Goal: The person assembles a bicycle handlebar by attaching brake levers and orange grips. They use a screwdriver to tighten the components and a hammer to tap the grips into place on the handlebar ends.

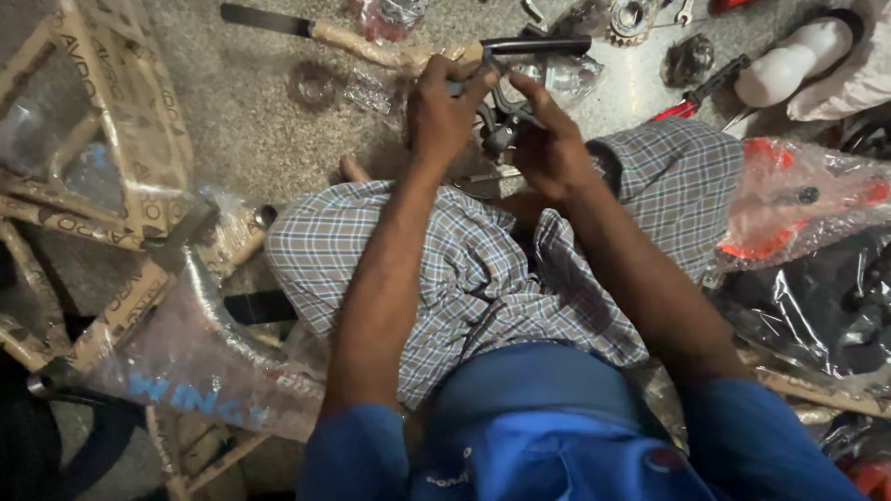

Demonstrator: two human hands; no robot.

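Your left hand (444,109) and right hand (548,144) meet side by side over your knees, both closed on the brake lever (506,116) between them. Just beyond the hands a wrapped handlebar (371,46) lies across the floor (260,130), with a sprocket (631,19) farther off to its right. The wrapped bicycle frame (139,278) lies to your left (partly against your leg), and the plastic-bagged parts (798,199) sit to your right, a screwdriver (701,91) beyond them.
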